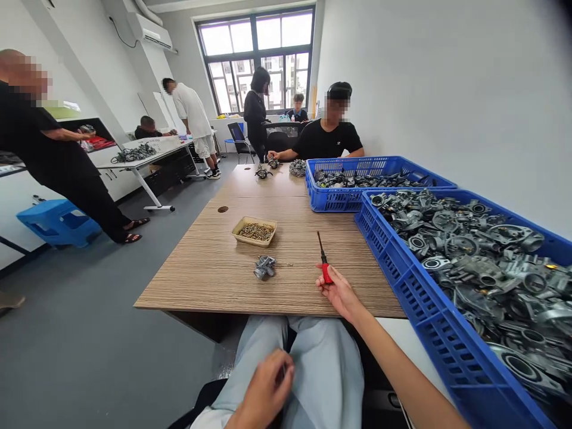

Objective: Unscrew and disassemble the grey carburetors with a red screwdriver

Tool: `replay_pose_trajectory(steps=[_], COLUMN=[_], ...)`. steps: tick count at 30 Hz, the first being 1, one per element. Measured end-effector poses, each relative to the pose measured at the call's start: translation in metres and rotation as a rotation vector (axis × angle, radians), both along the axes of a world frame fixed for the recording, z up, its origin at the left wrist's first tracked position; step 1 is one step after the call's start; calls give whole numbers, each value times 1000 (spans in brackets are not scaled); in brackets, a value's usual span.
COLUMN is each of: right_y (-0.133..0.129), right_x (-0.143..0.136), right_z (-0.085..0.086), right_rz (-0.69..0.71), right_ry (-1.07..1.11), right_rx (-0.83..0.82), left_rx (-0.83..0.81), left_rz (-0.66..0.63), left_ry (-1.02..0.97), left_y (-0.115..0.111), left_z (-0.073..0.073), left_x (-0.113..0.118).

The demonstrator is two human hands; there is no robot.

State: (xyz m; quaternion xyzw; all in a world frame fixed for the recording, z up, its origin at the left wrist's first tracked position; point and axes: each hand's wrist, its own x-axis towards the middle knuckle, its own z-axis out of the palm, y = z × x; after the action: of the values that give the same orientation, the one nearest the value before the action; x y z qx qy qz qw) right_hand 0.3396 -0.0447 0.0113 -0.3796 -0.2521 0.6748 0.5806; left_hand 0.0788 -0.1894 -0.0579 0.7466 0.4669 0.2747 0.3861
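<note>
My right hand point(337, 290) is closed round the red handle of a screwdriver point(326, 271) near the front edge of the wooden table point(214, 286); the dark shaft points away from me. Over my lap is my left hand point(272, 381), its fingers curled; whether anything is in them is hidden. A grey metal carburetor-like part point(264, 267) lies on the table, left of the screwdriver. Between the two rests a tiny brass-coloured piece point(290, 264). Behind the metal part stands a cream tray point(254, 241) full of small brass pieces.
Two blue crates point(429, 322) point(333, 199) of metal parts line the table's right side. Across the table sits a person in black point(330, 137), near more metal parts point(263, 173). A standing person point(58, 143) and a blue stool point(58, 223) are at the left.
</note>
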Motion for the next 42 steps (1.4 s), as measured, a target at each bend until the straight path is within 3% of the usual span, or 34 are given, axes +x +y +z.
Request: replay_pose_trajectory(steps=[5, 8, 11, 16, 20, 25, 32, 37, 42], right_y=[2, 3, 3, 1, -1, -4, 30, 57, 62], right_x=[0, 0, 0, -5, -14, -24, -44, -59, -62], right_z=[-5, -8, -7, -1, -5, -11, -2, -6, -7], right_rz=[12, 0, -7, -64, -80, -77, -176, -139, -67], right_ry=[-2, 3, 25, -31, -280, -702, -1303, -1427, -1480], right_rx=[-32, -38, -26, 37, 65, 90, 411, 475, 512], left_rx=[368, 493, 512, 460, 372, 335, 325, 313, 309], left_rz=[343, 487, 464, 345, 250, 209, 169, 173, 179], left_ry=[-86, -58, -9, -6, -17, 2, -19, -39, -52], left_y=[61, 102, 141, 188, 200, 209, 225, 226, 227], left_z=[57, 75, 76, 56, 49, 56, 61, 58, 58], left_x=[-18, -31, -38, -42, -45, -51, -54, -52, -53])
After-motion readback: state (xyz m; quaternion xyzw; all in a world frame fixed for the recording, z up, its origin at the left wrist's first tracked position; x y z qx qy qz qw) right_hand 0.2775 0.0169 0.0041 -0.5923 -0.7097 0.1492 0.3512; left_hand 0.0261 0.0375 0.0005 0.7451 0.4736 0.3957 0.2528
